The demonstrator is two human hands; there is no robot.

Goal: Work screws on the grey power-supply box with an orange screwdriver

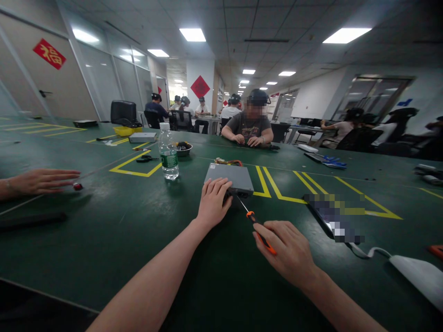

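Left hand (215, 199) is holding grey box (237, 177) at near edge; right fingers are gripping screwdriver (250, 216), shaft slanting forward-left toward box.

Screwdriver (250, 215) tip indistinct, white object (419, 276) cropped

One camera sees all this, and it sits on the person's head. It looks from above and behind the hands, facing forward and a bit down at the table (138, 258). The person's own arms (152, 286) come in from the bottom, so they look big and close. The left hand (213, 200) is near the middle of the view. The right hand (287, 249) is lower and looks nearer. The view is very wide. Past the hands it reaches a person across the table (251, 129), and high above them, the ceiling (235, 14).
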